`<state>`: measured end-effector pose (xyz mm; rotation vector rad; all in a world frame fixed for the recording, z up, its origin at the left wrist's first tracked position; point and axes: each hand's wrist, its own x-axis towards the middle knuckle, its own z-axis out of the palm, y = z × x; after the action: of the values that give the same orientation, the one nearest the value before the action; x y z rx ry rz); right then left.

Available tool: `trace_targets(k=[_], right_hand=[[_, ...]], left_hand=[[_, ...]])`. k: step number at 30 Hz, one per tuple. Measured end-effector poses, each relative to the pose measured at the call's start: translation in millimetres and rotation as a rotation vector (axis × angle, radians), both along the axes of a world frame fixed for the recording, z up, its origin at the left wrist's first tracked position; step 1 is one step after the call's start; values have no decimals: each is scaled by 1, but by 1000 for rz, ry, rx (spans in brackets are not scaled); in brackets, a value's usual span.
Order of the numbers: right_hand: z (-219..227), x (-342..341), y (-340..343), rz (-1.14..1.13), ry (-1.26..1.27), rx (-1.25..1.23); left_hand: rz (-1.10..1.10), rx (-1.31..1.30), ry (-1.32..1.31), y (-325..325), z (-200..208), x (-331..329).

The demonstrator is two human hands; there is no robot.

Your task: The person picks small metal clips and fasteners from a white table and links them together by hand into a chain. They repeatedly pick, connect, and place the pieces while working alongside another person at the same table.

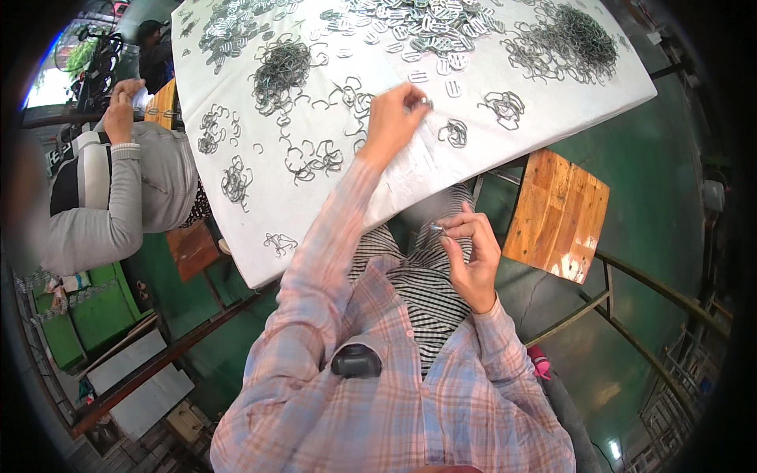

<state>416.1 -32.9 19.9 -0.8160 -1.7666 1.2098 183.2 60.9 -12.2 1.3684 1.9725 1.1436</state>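
Observation:
My left hand (392,118) is over the white-covered table (410,177), its fingers pinched on a small shiny metal piece (426,103) whose exact kind I cannot make out. Lower down, above my lap, my right hand (475,264) is closed, thumb and fingers together on another small metal piece (435,227). Just beyond the left hand lie flat slotted metal buckles (418,77). Small clusters of bent wire hooks (453,133) rest to the right of that hand, and more loose wire hooks (315,162) are spread to its left.
A big heap of buckles (441,27) covers the table's far middle, with tangled wire piles (284,71) on either side. To the right stands a wooden stool (556,213). Another person in a grey sleeve (118,197) sits at the left edge. Metal rails (662,296) cross the lower right.

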Motion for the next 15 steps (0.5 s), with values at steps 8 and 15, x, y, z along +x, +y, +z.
trace_targets(k=[8, 15], right_hand=[[-2, -10, 7, 47, -50, 101], [-10, -13, 6, 85, -110, 160]], left_hand=[[-139, -253, -328, -138, 62, 47], [-130, -178, -262, -157, 73, 54]])
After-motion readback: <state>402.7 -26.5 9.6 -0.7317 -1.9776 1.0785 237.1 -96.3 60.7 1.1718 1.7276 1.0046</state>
